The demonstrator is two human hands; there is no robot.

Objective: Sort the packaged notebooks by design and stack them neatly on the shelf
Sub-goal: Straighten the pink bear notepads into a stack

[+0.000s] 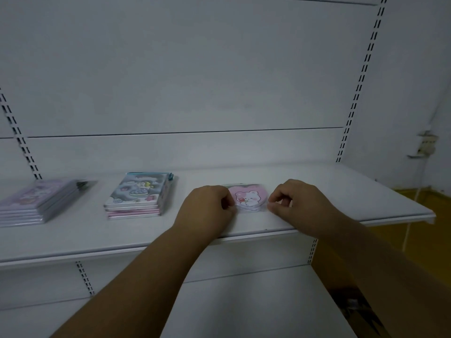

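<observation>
A small stack of pink heart-shaped packaged notebooks (249,197) with a bear design lies on the white shelf (317,191). My left hand (207,206) pinches the stack's left edge, and my right hand (292,201) pinches its right edge. Further left sits a stack of grey-blue notebooks over pink ones (138,196). At the far left edge lies a blurred stack of purple notebooks (36,201).
The shelf's white back panel has slotted uprights at left (22,142) and right (358,81). A lower white shelf (244,301) lies beneath my forearms. Yellow floor (415,193) and a wall socket with a cable (425,145) show at right.
</observation>
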